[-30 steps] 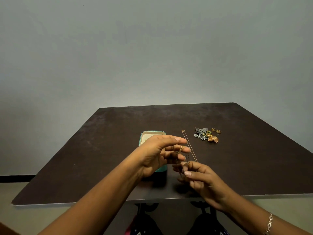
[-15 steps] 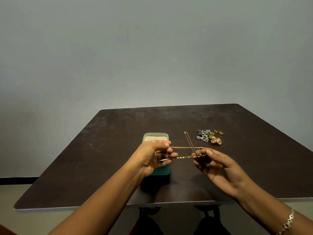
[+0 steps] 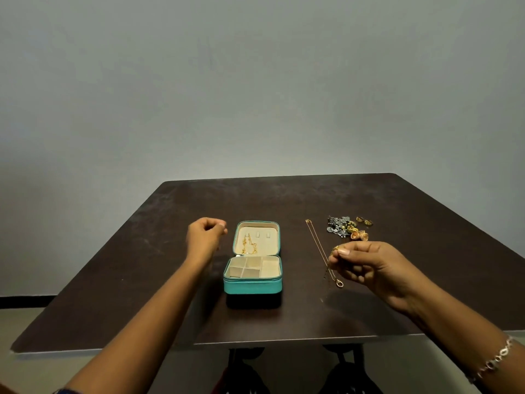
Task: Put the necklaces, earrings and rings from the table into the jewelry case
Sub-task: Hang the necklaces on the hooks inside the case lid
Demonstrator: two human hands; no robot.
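Now right hand [image 3: 366,265] pinches fine gold chain [image 3: 337,248], right of open jewelry case [image 3: 252,287]; left hand [image 3: 206,234] fingertips together, contents unclear. Chain likely light, limp, tangle-prone: take near clasp.

The teal jewelry case [image 3: 252,287] sits open mid-table. Its cream-lined lid is laid back on the far side with a gold chain [image 3: 249,247] lying in it, and the near half shows cream compartments. To its right a thin gold necklace [image 3: 317,244] lies stretched far to near. Farther right is a heap of silver and gold earrings [image 3: 341,227], with two gold rings [image 3: 364,220] beside it. The right hand [image 3: 369,265] pinches a small gold piece [image 3: 336,248].
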